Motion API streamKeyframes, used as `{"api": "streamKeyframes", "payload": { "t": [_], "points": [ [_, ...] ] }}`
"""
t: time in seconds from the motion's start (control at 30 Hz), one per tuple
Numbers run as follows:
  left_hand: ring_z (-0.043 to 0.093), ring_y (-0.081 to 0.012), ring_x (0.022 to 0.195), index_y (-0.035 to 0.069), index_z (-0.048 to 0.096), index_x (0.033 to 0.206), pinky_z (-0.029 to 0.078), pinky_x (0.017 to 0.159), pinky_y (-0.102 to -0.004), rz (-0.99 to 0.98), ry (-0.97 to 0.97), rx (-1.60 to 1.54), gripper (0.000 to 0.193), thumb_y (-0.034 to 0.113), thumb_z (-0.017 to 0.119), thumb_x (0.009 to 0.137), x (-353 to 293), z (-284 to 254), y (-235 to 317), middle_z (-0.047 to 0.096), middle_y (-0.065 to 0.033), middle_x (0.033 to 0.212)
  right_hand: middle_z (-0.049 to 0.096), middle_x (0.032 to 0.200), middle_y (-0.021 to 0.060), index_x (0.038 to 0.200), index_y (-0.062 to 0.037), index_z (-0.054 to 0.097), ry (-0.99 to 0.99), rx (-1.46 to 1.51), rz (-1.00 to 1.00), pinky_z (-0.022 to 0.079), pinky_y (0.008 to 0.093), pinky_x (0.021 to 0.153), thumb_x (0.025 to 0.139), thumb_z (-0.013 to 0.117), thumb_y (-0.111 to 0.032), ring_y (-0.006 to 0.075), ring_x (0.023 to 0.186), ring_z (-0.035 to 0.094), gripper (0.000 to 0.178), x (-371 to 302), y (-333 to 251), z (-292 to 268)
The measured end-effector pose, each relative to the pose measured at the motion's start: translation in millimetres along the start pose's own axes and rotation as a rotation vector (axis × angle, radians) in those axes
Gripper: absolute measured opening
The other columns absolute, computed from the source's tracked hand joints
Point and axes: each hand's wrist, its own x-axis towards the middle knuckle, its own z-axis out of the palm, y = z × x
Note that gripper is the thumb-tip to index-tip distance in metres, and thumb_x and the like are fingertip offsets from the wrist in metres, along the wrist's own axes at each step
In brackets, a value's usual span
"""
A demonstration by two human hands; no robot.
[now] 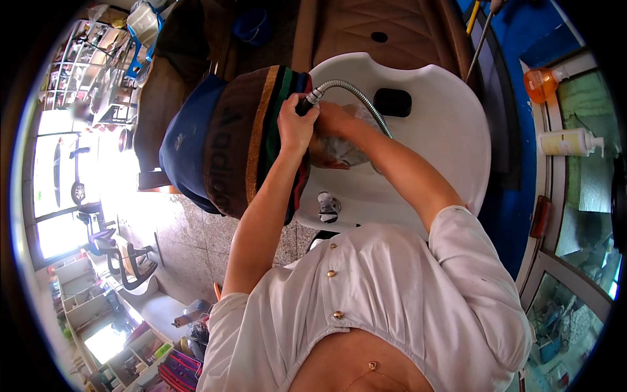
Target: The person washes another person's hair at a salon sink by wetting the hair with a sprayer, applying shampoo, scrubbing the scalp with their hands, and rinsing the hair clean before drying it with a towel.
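My left hand (295,127) is closed around the black handle of a hand shower (304,106). From its top a ribbed metal hose (356,87) arches over into the white washbasin (457,157). A person leans over the basin's left side, a brown towel (228,144) with coloured stripes across their shoulders. Beside my left hand, my right hand (334,120) is at this person's wet head (333,153); its fingers are mostly hidden, so their grip cannot be made out. Low in the basin, nearest me, stands a chrome tap (328,208).
A black pad (392,102) sits at the basin's far side, with a brown padded couch (392,19) beyond it. On the right ledge are an orange bottle (541,85) and a pale pump bottle (568,142). A blue bucket (253,26) stands far left; shelves (98,313) line the near left.
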Motion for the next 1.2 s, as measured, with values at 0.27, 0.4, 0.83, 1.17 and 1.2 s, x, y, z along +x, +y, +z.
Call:
{"api": "streamKeyframes", "payload": {
  "t": [0.27, 0.4, 0.83, 1.17, 1.2],
  "points": [
    [0.05, -0.0113, 0.073, 0.002, 0.059, 0.094, 0.043, 0.07, -0.027, 0.069, 0.042, 0.046, 0.023, 0.013, 0.068, 0.076, 1.3, -2.2, -9.0, 0.058, -0.0029, 0.078, 0.065, 0.1, 0.0172, 0.096, -0.0055, 0.067, -0.242, 0.007, 0.117, 0.049, 0.0425, 0.08, 0.075, 0.062, -0.018, 0.0328, 0.094, 0.062, 0.025, 6.8, -1.6, -23.1],
    [0.051, -0.0114, 0.073, 0.001, 0.059, 0.095, 0.043, 0.07, -0.0271, 0.032, 0.021, 0.027, 0.024, 0.013, 0.068, 0.077, -0.9, -3.8, -6.7, 0.058, -0.0032, 0.078, 0.065, 0.1, 0.0176, 0.096, -0.0041, 0.067, -0.185, -0.113, 0.051, 0.049, 0.0428, 0.081, 0.073, 0.064, -0.016, 0.0313, 0.094, 0.063, 0.025, -17.8, -15.3, -33.6],
    [0.056, -0.0289, 0.084, 0.003, 0.058, 0.096, 0.044, 0.077, -0.0356, -0.018, -0.076, -0.001, 0.028, 0.015, 0.068, 0.072, 0.4, -8.1, -6.6, 0.057, -0.013, 0.09, 0.059, 0.097, 0.0136, 0.092, -0.0045, 0.061, 0.137, -0.213, -0.194, 0.045, 0.0398, 0.081, 0.07, 0.058, -0.005, 0.0307, 0.096, 0.055, 0.022, -25.5, 30.0, -15.2],
    [0.057, -0.0253, 0.084, 0.002, 0.057, 0.094, 0.044, 0.077, -0.0342, -0.025, -0.119, -0.045, 0.027, 0.013, 0.068, 0.072, 1.8, -10.1, -8.9, 0.058, -0.0122, 0.09, 0.056, 0.104, 0.0109, 0.099, -0.0061, 0.058, 0.304, -0.213, -0.268, 0.045, 0.0389, 0.082, 0.071, 0.058, -0.009, 0.0293, 0.094, 0.055, 0.029, -55.8, 26.3, -3.1],
    [0.057, -0.0248, 0.083, 0.002, 0.057, 0.094, 0.044, 0.077, -0.034, -0.011, -0.135, -0.044, 0.026, 0.013, 0.068, 0.073, 2.1, -8.1, -7.0, 0.059, -0.0121, 0.09, 0.056, 0.103, 0.0102, 0.1, -0.0062, 0.058, 0.285, -0.242, -0.143, 0.045, 0.0389, 0.082, 0.071, 0.059, -0.01, 0.0293, 0.094, 0.055, 0.03, -44.2, 28.2, 1.8]
  ]
}}
